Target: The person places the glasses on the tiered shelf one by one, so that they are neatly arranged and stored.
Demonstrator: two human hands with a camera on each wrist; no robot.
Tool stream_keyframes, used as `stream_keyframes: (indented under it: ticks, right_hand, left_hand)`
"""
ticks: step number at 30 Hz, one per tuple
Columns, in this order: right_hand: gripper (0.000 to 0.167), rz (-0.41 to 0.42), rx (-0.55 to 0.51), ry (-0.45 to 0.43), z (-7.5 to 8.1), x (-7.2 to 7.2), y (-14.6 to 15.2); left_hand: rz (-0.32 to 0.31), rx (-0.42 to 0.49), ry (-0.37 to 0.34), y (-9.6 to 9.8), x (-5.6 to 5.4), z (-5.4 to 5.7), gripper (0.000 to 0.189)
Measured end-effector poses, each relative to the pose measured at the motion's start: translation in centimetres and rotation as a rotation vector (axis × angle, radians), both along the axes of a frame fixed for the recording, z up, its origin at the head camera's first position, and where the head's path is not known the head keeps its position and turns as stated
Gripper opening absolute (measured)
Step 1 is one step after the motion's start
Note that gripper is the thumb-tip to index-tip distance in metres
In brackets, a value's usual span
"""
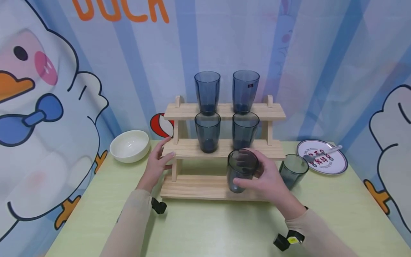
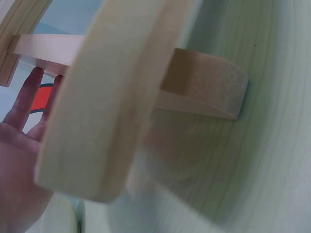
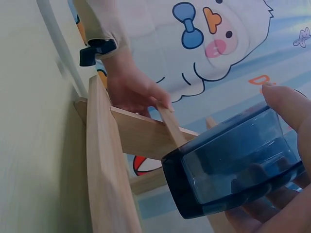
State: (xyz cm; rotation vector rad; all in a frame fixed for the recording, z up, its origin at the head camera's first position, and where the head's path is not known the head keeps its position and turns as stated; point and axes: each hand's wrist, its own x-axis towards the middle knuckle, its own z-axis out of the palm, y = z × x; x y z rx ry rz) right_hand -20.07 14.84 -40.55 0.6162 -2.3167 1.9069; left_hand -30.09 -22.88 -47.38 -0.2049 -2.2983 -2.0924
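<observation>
My right hand [image 1: 274, 184] grips a smoky blue-grey glass tumbler [image 1: 242, 166] round its side, thumb toward me. The tumbler is upright in front of the bottom shelf of a three-tier wooden rack [image 1: 192, 187], overlapping it in the head view. Tilted in the right wrist view, the same tumbler [image 3: 233, 165] has nothing inside. My left hand [image 1: 155, 166] holds the left end of the middle shelf, its thumb on the board and its fingers by the upright. Two tumblers [image 1: 207, 132] stand on the middle shelf and two more tumblers [image 1: 245, 91] on the top one.
Right of the rack, a greenish glass [image 1: 293, 171] stands on the table, beside a patterned plate [image 1: 337, 166] with a spoon [image 1: 327, 151] on it. A white bowl [image 1: 130, 146] is at the back left. Behind hangs a cartoon duck curtain [image 1: 144, 71].
</observation>
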Motion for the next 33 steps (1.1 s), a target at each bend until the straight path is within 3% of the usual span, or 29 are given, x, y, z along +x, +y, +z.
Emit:
stream_keyframes:
  ticks: [17, 33]
  right_hand:
    - [0.076, 0.064, -0.072, -0.101, -2.7, -1.5, -5.7]
    - [0.076, 0.05, -0.024, -0.056, -3.6, -2.0, -8.4]
  left_hand:
    - [0.0, -0.001, -0.006, 0.0, -0.1, -0.1, 0.066]
    - [0.004, 0.003, 0.002, -0.1, 0.0, -0.2, 0.066]
